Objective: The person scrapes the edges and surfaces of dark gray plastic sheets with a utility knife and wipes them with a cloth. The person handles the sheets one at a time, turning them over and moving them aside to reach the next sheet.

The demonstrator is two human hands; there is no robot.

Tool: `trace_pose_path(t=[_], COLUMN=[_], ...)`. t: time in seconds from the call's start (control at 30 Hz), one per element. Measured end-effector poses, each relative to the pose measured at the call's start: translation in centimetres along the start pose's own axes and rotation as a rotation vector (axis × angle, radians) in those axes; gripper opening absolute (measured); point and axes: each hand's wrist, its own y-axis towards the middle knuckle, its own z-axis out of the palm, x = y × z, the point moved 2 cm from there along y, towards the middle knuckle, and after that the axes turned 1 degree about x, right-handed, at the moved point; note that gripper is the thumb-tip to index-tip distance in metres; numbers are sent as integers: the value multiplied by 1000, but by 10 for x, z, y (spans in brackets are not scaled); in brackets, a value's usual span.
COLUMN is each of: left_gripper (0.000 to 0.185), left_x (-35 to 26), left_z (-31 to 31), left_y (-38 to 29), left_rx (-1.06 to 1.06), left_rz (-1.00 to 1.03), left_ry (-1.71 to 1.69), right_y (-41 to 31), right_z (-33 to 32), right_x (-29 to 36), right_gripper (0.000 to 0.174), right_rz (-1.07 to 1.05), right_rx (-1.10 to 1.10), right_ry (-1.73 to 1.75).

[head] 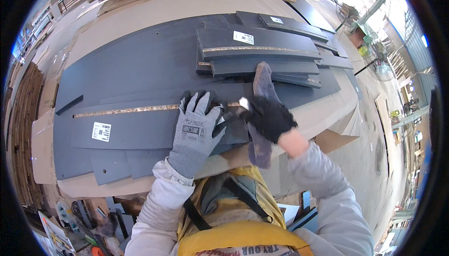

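Observation:
My left hand (196, 126), in a grey knit glove with dark fingertips, lies with fingers spread on a dark grey panel (140, 129). A strip of raw particleboard (122, 110) runs along that panel's far side, and a white printed label (101, 131) sits near its left end. Beside the left thumb is a small pale thing, too unclear to name. My right hand (272, 119), black-gloved and blurred, is at the panel's right end, its fingers closed around a small white-tipped object (243, 103). Beneath it lies a long grey-purple cloth (260, 152), sock-like in shape.
Several dark boards (259, 42) are stacked at the back right, some labelled. They rest on a large dark panel (140, 52) over cardboard (84, 187). Offcuts and tools (101, 217) lie below the left edge. A pedestal fan (380, 59) stands farther right.

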Motion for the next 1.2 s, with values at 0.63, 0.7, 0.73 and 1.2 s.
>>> trace_pose_path(t=[0.63,0.7,0.73,1.2], left_gripper=[39,39,39,48], left_x=[1,0,0,160], left_z=[0,-2,-4,-121], left_y=[2,2,2,-105], left_rx=[21,20,34,-146], left_rz=[-31,-27,-29,-567], left_ry=[28,32,30,414], right_y=[-73,-91,-95,-70], right_z=[34,43,46,31], right_x=[-8,-11,-11,-14], right_gripper=[35,33,26,23], right_rz=[-145,-146,-152,229], right_rx=[110,19,-38,-145], right_ry=[-100,170,188,840])
